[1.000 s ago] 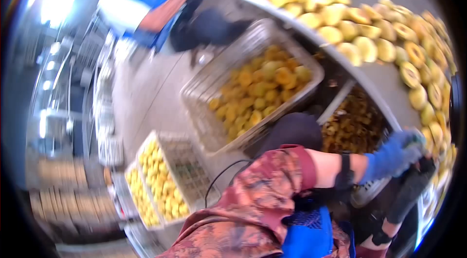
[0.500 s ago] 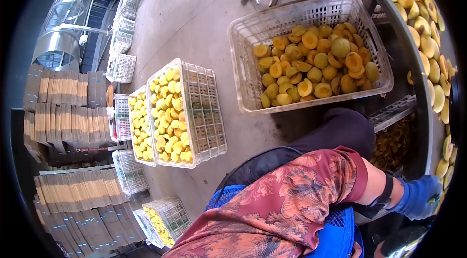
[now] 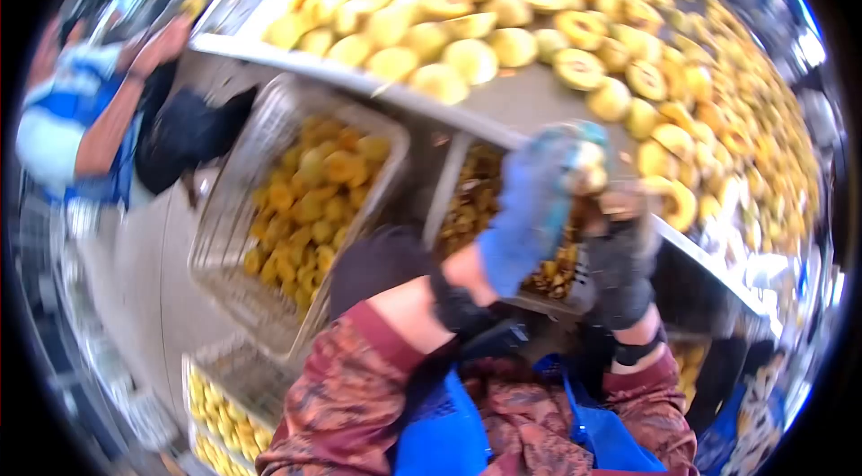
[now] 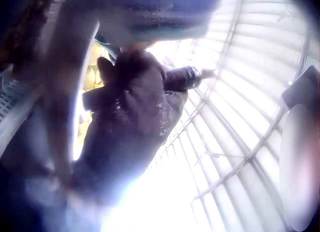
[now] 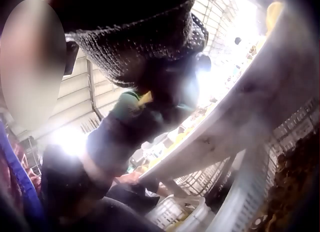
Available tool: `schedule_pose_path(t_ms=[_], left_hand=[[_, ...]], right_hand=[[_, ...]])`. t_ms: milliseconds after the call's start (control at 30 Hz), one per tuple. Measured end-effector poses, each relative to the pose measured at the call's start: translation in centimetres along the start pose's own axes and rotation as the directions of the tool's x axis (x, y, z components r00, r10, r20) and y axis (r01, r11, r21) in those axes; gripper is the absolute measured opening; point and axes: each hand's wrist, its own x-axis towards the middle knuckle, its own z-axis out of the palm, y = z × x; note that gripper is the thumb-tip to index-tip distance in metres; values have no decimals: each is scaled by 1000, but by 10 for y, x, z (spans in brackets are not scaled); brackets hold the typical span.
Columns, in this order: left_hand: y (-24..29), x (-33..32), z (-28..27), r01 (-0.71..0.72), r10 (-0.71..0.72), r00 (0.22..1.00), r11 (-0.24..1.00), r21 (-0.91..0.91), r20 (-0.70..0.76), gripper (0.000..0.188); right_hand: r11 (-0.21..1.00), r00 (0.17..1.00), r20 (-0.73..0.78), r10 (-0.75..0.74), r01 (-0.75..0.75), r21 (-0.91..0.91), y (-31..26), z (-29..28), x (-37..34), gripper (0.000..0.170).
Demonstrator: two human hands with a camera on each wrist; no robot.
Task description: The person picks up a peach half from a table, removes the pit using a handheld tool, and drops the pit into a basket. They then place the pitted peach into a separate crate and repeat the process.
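In the head view, my left hand (image 3: 539, 202), in a blue and green glove, holds a piece of yellow fruit (image 3: 588, 172) at the table's edge. Close against it is my right hand (image 3: 621, 260) in a dark glove, blurred. The left wrist view has the blue glove (image 4: 155, 17) above the curled dark glove (image 4: 135, 102); a short dark rod (image 4: 182, 79) sticks out of that fist. Under the dark knit glove (image 5: 145, 47) in the right wrist view, a yellow bit (image 5: 145, 98) shows by the left hand (image 5: 132, 114). The fingertips are mostly hidden.
Halved yellow fruit (image 3: 575, 67) covers much of the metal table (image 3: 530, 103). Below its edge are a crate of fruit (image 3: 310, 207) and a container of brown scraps (image 3: 471, 193). Another person (image 3: 90, 126) sits at the left. More fruit crates (image 3: 224, 413) stand lower left.
The head view has swung toward the table, so both hands now appear nearer the middle and the crates lie further left. The dark-gloved hand is in fuller view beside the blue glove.
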Motion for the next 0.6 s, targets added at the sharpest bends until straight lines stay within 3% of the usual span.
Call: schedule_pose_path(t_ms=[33,67,100,133,167,300,333,400,500,533,600], left_hand=[[-2,5,-10,-143,122,986,968,206,114,26],[5,7,-4,-50,42,998,984,171,52,30],[9,15,-3,70,-66,997,991,-110,40,37],[17,17,5,191,-195,981,963,-192,0,43],[24,16,15,174,-186,980,974,-147,-76,45],[15,15,14,124,-123,992,992,-4,13,43],[13,12,16,106,-107,994,993,47,17,42],[10,9,18,86,-91,995,990,116,42,40],[10,6,20,-67,14,991,915,397,136,39],[7,5,15,-38,0,993,951,307,122,41],[2,6,12,-113,69,986,943,313,150,33]], right_hand=[[994,998,57,22,-28,110,-9,-7,7,33],[975,993,113,44,-67,214,-17,-14,14,34],[911,973,194,122,-187,366,-17,-14,18,35],[897,967,185,175,-234,376,-11,-14,17,44],[877,959,177,223,-277,393,-6,-13,15,54],[877,939,256,228,-313,365,-7,-23,20,48],[822,952,222,212,-296,486,-2,-11,12,45],[832,970,173,173,-238,500,-2,-10,10,43],[794,965,182,187,-257,551,-5,-14,13,33],[784,959,208,192,-277,556,-5,-13,11,34],[774,960,217,176,-271,572,-2,-9,6,37]])
